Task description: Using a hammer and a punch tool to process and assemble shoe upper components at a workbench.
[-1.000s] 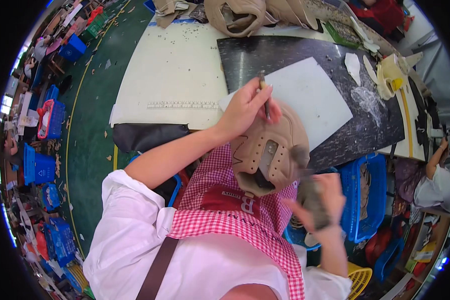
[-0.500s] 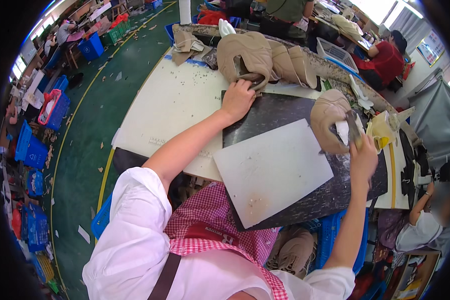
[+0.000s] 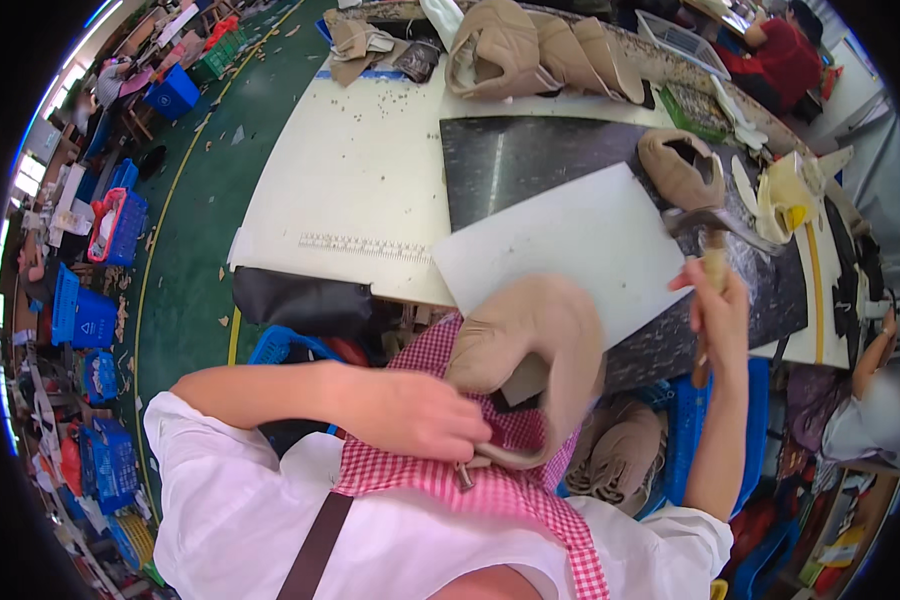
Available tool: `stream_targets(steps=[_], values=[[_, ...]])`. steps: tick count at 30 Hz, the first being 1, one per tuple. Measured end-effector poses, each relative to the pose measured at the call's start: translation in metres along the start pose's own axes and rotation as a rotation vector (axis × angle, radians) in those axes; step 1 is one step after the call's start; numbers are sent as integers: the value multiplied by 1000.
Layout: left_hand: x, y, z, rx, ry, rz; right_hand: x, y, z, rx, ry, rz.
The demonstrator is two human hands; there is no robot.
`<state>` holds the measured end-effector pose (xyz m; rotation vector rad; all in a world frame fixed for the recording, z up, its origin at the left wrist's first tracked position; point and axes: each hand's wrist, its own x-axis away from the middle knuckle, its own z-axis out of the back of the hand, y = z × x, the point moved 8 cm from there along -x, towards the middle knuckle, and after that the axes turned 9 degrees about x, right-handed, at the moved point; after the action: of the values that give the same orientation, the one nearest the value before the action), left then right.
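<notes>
Close to my apron, my left hand (image 3: 425,415) is closed on the lower edge of a beige shoe upper (image 3: 568,325), its opening towards me. The upper hangs over the near edge of a white board (image 3: 560,240), and part of its rim is hidden by my fingers. My right hand (image 3: 725,310) grips the wooden handle of a hammer (image 3: 714,255), held over the right part of the black mat (image 3: 525,150). Just beyond the hammer's metal head, another beige upper (image 3: 675,165) sits on the mat.
More beige uppers (image 3: 590,60) stand in a row at the table's far edge. Scraps (image 3: 358,45) lie at the far left, and a yellowish container (image 3: 790,190) stands on the right. Below the table are a blue crate (image 3: 750,400) and shoe uppers (image 3: 620,450). People work nearby.
My left hand has drawn an upper from the far row towards my body. The right hand still holds the hammer, now nearer than the upper on the mat. My view has shifted.
</notes>
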<state>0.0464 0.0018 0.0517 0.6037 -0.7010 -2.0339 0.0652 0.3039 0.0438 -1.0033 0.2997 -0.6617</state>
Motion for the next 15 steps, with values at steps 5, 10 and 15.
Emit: stream_targets(steps=[5, 10, 15], values=[[-5, -24, -58, -265, -136, -143, 36, 19, -55, 190, -139, -91], [-12, -18, -35, -44, 59, -169, 14, -15, -75, 370, -130, 152], [37, -56, 37, 501, 805, 368, 14, -23, -78, 472, -138, 234]])
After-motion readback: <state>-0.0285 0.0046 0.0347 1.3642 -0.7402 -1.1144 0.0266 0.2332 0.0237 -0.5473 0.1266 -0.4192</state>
